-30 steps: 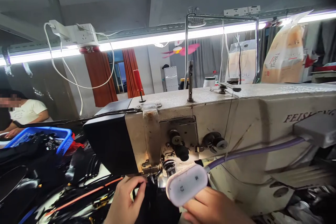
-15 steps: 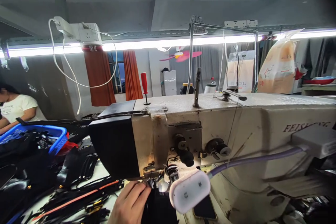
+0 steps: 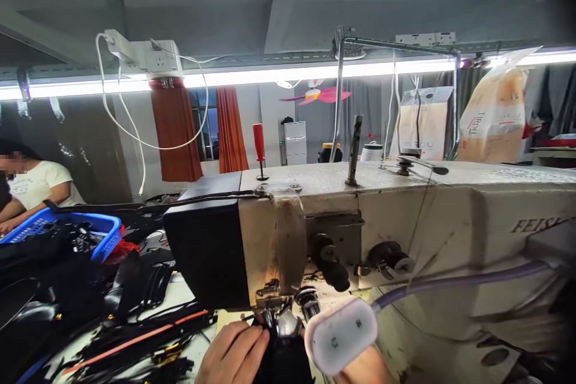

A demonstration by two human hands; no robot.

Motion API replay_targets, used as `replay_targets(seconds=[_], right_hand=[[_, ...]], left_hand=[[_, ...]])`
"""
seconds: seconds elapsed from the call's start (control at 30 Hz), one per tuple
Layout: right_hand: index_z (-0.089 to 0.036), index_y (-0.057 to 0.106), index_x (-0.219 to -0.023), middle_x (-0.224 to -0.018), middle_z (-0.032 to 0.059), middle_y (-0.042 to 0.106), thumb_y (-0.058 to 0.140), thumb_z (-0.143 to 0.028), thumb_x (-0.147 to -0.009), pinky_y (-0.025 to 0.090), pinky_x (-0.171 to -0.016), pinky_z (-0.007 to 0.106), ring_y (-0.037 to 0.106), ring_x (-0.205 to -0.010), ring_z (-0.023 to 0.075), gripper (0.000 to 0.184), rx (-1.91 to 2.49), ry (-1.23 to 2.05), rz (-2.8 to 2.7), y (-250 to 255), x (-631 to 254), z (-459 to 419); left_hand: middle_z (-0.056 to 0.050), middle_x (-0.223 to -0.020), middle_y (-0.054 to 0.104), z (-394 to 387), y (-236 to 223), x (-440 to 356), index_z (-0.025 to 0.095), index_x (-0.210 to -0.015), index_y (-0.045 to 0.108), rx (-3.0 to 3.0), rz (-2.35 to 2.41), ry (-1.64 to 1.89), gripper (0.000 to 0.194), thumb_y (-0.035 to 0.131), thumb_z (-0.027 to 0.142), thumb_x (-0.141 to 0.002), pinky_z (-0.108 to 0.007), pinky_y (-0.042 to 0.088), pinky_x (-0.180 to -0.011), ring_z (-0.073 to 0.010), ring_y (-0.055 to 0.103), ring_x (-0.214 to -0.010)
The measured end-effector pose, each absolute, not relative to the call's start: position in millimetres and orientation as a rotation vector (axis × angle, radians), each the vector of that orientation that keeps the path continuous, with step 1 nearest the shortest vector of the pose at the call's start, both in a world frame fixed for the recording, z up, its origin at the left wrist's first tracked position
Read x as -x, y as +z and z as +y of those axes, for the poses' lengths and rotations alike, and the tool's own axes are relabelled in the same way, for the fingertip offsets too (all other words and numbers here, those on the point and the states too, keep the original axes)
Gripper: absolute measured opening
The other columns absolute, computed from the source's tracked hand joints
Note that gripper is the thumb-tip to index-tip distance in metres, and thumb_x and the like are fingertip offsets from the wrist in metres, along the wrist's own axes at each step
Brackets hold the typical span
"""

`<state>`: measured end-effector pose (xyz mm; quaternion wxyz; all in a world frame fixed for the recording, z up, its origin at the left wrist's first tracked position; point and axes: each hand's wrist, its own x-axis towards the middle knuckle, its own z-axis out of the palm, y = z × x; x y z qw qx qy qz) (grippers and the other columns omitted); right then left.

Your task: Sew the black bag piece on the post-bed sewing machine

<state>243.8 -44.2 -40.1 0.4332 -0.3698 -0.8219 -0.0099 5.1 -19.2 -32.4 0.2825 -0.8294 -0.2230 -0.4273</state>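
My left hand (image 3: 234, 353) is at the foot of the sewing machine (image 3: 279, 240), its fingers bent and pressed together at the left edge of a black fabric piece (image 3: 284, 365). That piece lies below the needle area, where shiny metal parts (image 3: 288, 323) catch the light. My right hand (image 3: 365, 367) is to the right of the fabric, mostly covered by the white oval lamp (image 3: 344, 336); its fingers are hidden. Whether it touches the fabric cannot be seen.
Black strips and an orange zipper-like strip (image 3: 144, 336) cover the table at left. Behind them stands a blue basket (image 3: 105, 244) with black pieces. A person (image 3: 45, 183) sits at far left. A red-handled screwdriver (image 3: 258, 143) stands on the machine; a thread-stand frame (image 3: 400, 46) rises behind.
My right hand has come into view behind the lamp, where a phone showed before. The whole view has shifted, so the machine sits farther right. My left hand stays at the fabric.
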Motion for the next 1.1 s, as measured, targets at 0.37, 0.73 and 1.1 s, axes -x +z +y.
replay_targets(seconds=[0.37, 0.73, 1.1], right_hand=[[-0.020, 0.068, -0.105, -0.090, 0.0033, 0.070, 0.055, -0.035, -0.097, 0.058, -0.072, 0.031, 0.066, -0.078, 0.0140, 0.021, 0.815, 0.103, -2.177, -60.8, -234.3, -19.6], [-0.028, 0.073, -0.101, -0.083, -0.0005, 0.072, 0.070, -0.031, -0.083, 0.059, -0.073, 0.021, 0.069, -0.074, 0.0169, 0.019, 1.049, 0.123, -2.087, -73.5, -232.3, -22.5], [-0.033, 0.073, -0.092, -0.065, -0.0004, 0.059, 0.059, -0.046, -0.088, 0.055, -0.061, 0.025, 0.058, -0.055, 0.0164, 0.020, 0.935, -0.027, -2.102, -77.3, -229.0, -17.0]], left_hand=[[-0.011, -0.094, 0.065, -20.8, -24.8, -3.0, 0.019, -0.110, 0.071, 2.738, -0.821, -1.435, 0.034, 0.046, 0.012, -0.088, -0.031, 0.056, -0.069, -0.0204, 0.062, -0.085], [-0.001, -0.096, 0.077, -8.9, -16.3, 1.3, 0.037, -0.089, 0.079, 2.805, -1.714, -1.205, 0.013, 0.069, 0.035, -0.080, -0.035, 0.053, -0.091, -0.0237, 0.069, -0.098], [-0.005, -0.079, 0.075, -3.8, -28.1, -7.5, 0.021, -0.079, 0.075, 2.728, -1.882, -1.291, 0.019, 0.062, 0.035, -0.080, -0.028, 0.048, -0.073, -0.0212, 0.067, -0.075]])
